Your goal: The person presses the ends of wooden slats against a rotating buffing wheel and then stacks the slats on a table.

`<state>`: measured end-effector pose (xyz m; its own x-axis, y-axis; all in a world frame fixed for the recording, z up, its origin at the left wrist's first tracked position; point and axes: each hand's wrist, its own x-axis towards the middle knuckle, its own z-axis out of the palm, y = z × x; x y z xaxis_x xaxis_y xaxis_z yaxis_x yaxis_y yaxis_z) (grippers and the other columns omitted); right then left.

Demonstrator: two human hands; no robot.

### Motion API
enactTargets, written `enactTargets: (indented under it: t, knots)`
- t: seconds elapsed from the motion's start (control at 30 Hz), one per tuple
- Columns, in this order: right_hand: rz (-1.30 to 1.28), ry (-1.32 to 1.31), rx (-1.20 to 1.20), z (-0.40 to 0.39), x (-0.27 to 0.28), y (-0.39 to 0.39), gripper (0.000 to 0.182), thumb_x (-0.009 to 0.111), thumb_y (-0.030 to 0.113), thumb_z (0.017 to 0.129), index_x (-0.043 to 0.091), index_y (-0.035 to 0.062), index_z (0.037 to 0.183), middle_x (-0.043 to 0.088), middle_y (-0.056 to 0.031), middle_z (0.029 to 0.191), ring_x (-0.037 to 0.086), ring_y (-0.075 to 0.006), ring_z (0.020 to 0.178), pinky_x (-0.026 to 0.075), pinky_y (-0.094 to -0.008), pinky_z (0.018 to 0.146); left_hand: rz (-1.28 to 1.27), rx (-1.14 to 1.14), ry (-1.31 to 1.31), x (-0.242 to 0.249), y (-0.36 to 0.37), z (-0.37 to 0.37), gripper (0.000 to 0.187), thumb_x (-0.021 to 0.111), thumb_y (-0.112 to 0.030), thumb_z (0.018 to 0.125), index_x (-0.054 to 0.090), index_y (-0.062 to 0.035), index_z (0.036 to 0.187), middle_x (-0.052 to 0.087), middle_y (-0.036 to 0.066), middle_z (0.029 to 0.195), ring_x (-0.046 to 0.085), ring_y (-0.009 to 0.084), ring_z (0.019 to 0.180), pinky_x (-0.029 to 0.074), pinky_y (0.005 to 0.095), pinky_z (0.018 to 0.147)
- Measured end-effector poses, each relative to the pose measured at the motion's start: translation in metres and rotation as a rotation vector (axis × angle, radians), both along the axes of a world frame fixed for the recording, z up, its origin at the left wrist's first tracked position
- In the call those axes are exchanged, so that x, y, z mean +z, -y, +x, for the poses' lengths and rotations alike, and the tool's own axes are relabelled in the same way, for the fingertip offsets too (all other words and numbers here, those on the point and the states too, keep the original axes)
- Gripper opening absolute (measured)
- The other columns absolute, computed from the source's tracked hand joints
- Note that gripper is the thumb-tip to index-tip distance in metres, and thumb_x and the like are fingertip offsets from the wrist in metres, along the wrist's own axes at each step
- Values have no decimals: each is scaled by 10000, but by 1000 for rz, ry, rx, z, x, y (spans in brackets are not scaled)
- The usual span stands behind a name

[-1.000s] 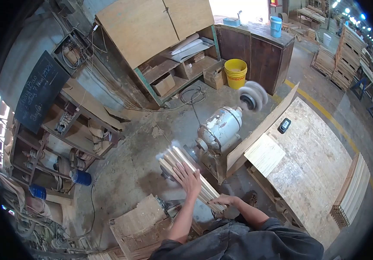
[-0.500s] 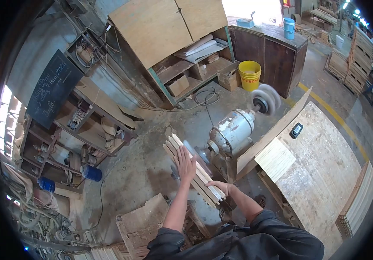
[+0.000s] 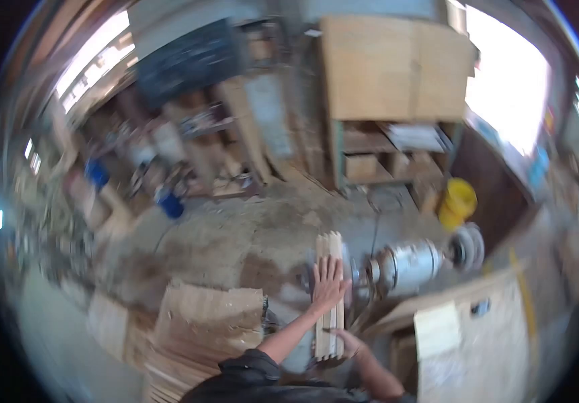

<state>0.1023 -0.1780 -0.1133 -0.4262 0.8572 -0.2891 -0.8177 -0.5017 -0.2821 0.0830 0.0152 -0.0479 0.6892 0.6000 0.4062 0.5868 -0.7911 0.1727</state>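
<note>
A bundle of several pale wooden strips (image 3: 334,322) stands lengthwise in front of me, over the near wheel (image 3: 308,277) of a motor. My left hand (image 3: 330,287) lies flat across the upper part of the strips, fingers stretched out. Lower down, at the right edge near the close end, my right hand (image 3: 351,345) grips the bundle, with its thumb over the wood. Its other fingers are mostly hidden. The grey motor (image 3: 407,265) sits just right of the strips. The view is smeared by motion.
A second wheel (image 3: 467,247) is on the motor's far right end. A worktable (image 3: 477,349) with a pale board (image 3: 437,330) stands at right. Stacked wood (image 3: 182,373) lies under cardboard (image 3: 209,316) at left. Behind are a yellow bucket (image 3: 457,203) and a cabinet (image 3: 370,67).
My view has swung left, so the room appears shifted right. The strips went from slanted to nearly straight up and down in view. Both hands stay on them.
</note>
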Motion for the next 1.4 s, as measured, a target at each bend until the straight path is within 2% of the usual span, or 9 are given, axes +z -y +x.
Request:
enactTargets:
  t: [0.47,0.67,0.73,0.83,0.97,1.1,1.17,1.2,1.4]
  knots:
    - [-109,-32,-33,12,22,53,656,468,469,988,449,-16,1430,659,-266,1177,686,-417,1022,545,-538,929,-153,-70,154,-1,58,-10,881,481,-644,944,408,48,1484,303,200,1593,160,368,1522,93,595,1216]
    - [-297,956,-28,0,143,-20,594,473,457,993,533,-9,1356,695,-194,1115,712,-332,939,585,-475,845,-191,-71,144,-6,-11,12,874,497,-580,967,292,55,1531,130,260,1647,37,414,1545,39,596,1231]
    - [-249,909,119,7,124,-14,877,510,616,896,336,80,1568,337,-142,1605,286,-328,1474,240,-515,1179,-202,-73,122,-9,0,7,878,512,-567,965,275,56,1537,130,259,1647,33,413,1545,35,597,1231]
    - [-221,993,76,22,30,18,840,543,578,887,356,117,1564,358,-136,1585,341,-335,1442,223,-493,1188,-250,-80,84,-11,24,-6,899,547,-537,959,230,59,1552,109,254,1653,24,416,1545,34,606,1228]
    - [39,893,-115,8,-21,64,660,614,395,881,505,52,1435,498,-125,1445,413,-303,1387,260,-451,1180,-248,-80,34,-8,54,-27,891,511,-569,965,259,53,1550,154,250,1646,54,403,1547,40,594,1232]
    - [-385,712,-136,-16,15,74,630,610,376,882,538,0,1382,555,-131,1376,513,-266,1297,423,-401,1075,-272,-94,12,-17,70,-31,917,553,-571,941,272,65,1539,184,256,1632,94,415,1537,94,597,1224]
    - [-23,914,-136,-3,-43,98,627,657,416,874,540,33,1357,593,-167,1343,645,-320,1114,507,-453,1008,-381,-152,37,1,70,-37,913,596,-499,942,247,115,1521,205,291,1608,119,453,1521,118,620,1207]
    - [-167,761,-140,-24,55,69,608,640,400,879,539,-18,1309,662,-206,1176,687,-336,1021,562,-462,924,-346,-163,106,-4,68,-36,926,607,-498,931,248,124,1516,212,294,1602,120,461,1518,129,612,1208]
    - [-158,120,-58,28,16,-6,633,448,486,965,518,-23,1335,661,-262,1070,683,-419,966,563,-539,869,-142,-67,89,-6,1,0,919,526,-601,936,329,96,1502,271,252,1598,167,434,1510,118,573,1224]
